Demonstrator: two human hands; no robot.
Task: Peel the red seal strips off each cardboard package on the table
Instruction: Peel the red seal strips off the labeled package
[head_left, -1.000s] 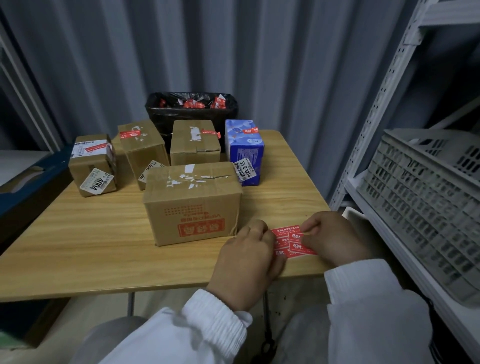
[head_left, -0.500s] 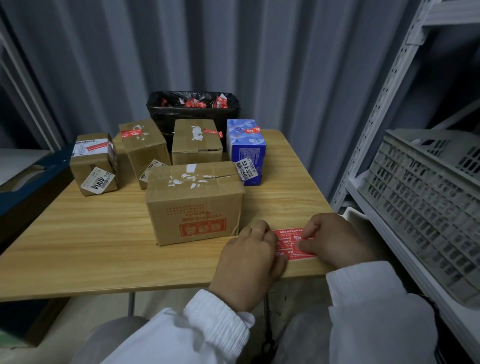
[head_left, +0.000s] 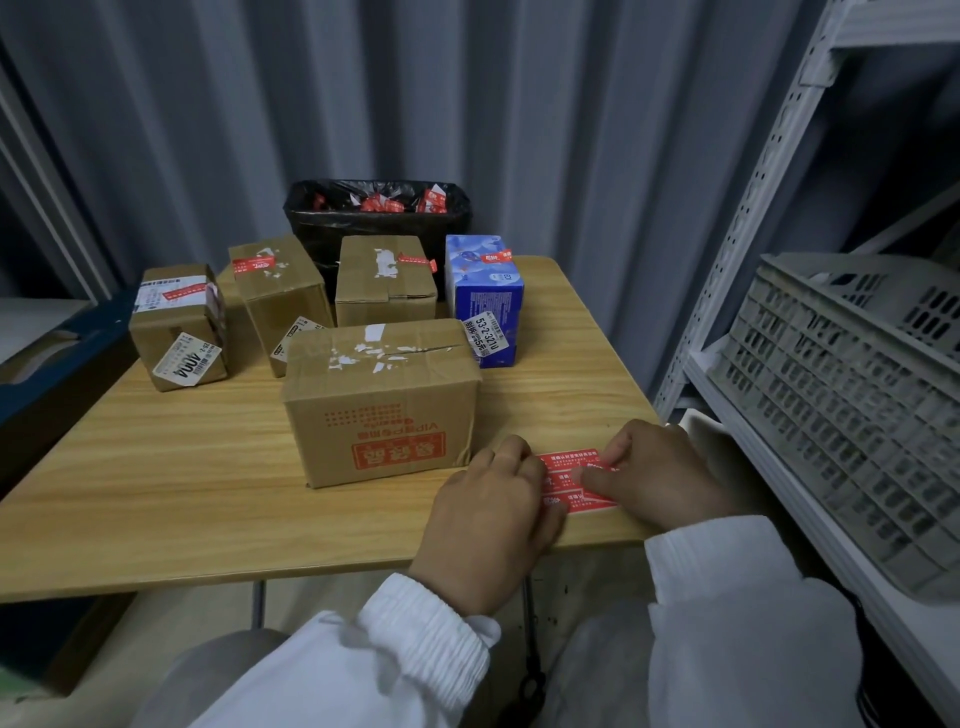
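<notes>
A red sheet of seal strips (head_left: 566, 484) lies flat near the table's front right edge. My left hand (head_left: 488, 514) holds down its left edge with curled fingers. My right hand (head_left: 660, 473) pinches the sheet between thumb and forefinger. Just behind them stands a large cardboard box (head_left: 384, 415) whose top shows only white tape scraps. Farther back, three brown boxes (head_left: 176, 332) (head_left: 280, 306) (head_left: 387, 291) and a blue carton (head_left: 485, 301) each carry a red strip on top.
A black-lined bin (head_left: 379, 218) holding crumpled red strips stands behind the wooden table (head_left: 182, 493). A grey plastic crate (head_left: 857, 389) sits on a white metal shelf at the right. A corrugated wall closes the back.
Both hands stay on the red sheet. My right thumb has slid further onto its middle, and the sheet now lies a little flatter on the table.
</notes>
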